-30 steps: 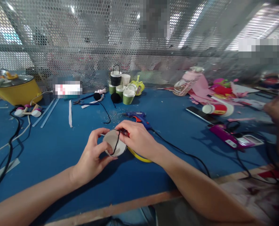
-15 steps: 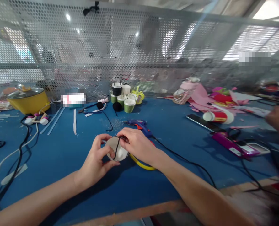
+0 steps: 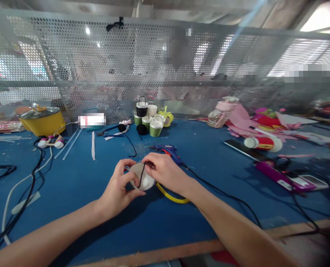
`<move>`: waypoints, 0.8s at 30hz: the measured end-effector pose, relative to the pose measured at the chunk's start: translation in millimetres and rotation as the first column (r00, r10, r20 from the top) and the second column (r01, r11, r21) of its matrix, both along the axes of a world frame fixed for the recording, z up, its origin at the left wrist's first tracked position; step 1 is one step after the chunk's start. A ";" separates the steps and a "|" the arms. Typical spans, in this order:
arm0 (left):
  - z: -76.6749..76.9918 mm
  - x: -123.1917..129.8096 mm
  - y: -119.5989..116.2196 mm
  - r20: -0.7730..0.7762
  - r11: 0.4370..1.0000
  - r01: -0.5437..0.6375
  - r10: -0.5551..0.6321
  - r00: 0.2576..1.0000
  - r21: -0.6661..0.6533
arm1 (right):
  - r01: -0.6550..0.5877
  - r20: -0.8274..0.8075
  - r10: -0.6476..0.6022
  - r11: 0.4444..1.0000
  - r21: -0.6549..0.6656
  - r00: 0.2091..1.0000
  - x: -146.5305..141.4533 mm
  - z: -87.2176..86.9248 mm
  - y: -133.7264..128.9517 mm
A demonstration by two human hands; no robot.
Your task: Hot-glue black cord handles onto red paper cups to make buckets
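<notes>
A small white-lined cup (image 3: 147, 181) is held over the blue table, its open mouth facing me. My left hand (image 3: 123, 183) grips its left side, with a finger inside the rim on a black cord (image 3: 142, 174). The cord crosses the cup's mouth. At the upper right of the rim, my right hand (image 3: 165, 170) pinches the cord's other end against the cup. Just beyond my right hand lies a blue glue gun (image 3: 170, 151), and a yellow ring-like piece (image 3: 172, 196) shows beneath that hand.
Several small cups (image 3: 155, 128) stand at the back centre, near a black yarn ball (image 3: 141, 129). A yellow pot (image 3: 43, 122) and cables are on the left. A phone (image 3: 244, 150), a purple device (image 3: 272, 176), a glue bottle (image 3: 262, 143) and pink scraps lie right.
The view has shifted slightly, so the scene sits a little lower and further right. Both hands keep their hold on the cup and cord. A person's hand at the right edge has moved mostly out of view.
</notes>
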State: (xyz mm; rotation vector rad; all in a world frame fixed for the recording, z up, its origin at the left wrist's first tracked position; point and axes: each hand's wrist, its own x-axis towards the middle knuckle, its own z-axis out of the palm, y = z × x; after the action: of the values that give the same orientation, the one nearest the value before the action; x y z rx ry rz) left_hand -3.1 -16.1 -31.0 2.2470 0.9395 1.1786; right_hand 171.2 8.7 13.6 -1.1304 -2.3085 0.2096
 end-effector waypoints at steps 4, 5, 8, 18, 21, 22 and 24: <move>0.8 0.2 0.0 0.001 1.000 0.003 -0.003 1.000 -0.007 | -0.008 0.009 0.008 1.000 0.010 1.000 0.9 -0.9 0.9; 0.8 0.3 0.1 0.002 1.000 0.003 -0.003 1.000 -0.007 | -0.011 0.010 0.011 1.000 0.017 1.000 1.0 -1.1 1.3; 0.1 0.3 0.9 0.004 1.000 0.006 -0.005 1.000 -0.012 | -0.016 0.009 0.016 1.000 0.026 1.000 1.3 -2.0 2.8; -0.3 0.6 4.3 -0.003 1.000 0.007 -0.007 1.000 -0.009 | 0.004 0.012 -0.004 1.000 0.002 1.000 1.9 -2.9 4.3; 0.5 -0.8 5.2 -0.006 1.000 -0.002 0.002 1.000 0.010 | 0.019 -0.008 -0.019 0.999 -0.034 1.000 1.5 0.4 2.0; 1.0 -1.3 5.6 -0.009 1.000 -0.008 0.008 1.000 0.015 | 0.024 -0.017 -0.025 0.998 -0.052 1.000 1.3 1.5 1.0; 1.8 -2.3 6.7 -0.013 1.000 -0.025 0.026 1.000 0.017 | 0.042 -0.040 -0.046 0.995 -0.091 0.998 0.9 3.2 -0.8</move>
State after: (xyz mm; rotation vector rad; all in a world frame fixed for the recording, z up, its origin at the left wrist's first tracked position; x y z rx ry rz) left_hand -5.4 -9.4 -29.2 2.2652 0.9698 1.1877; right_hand 172.0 7.8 16.8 -1.2090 -2.2545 0.3206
